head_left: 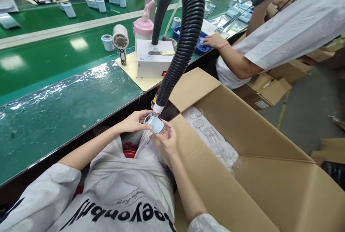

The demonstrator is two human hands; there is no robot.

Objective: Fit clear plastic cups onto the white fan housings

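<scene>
My left hand (134, 121) and my right hand (167, 139) both grip a small pale-blue round plastic part (154, 123) in front of my chest. The part sits right under the white nozzle of a black ribbed hose (185, 37) that curves down from above. My left fingers curl round the part's left rim. The fingers of my right hand close on its lower right side. Just to the right stands a large open cardboard box (242, 124) holding clear plastic parts in a bag (212, 138).
A green worktable (54, 91) lies ahead with a white machine box (153, 59), a pink pump bottle (144, 27) and a small handheld fan (120, 41). A co-worker in a white shirt (285, 34) reaches into a blue tray (201, 46) at the right. More cartons stand on the floor.
</scene>
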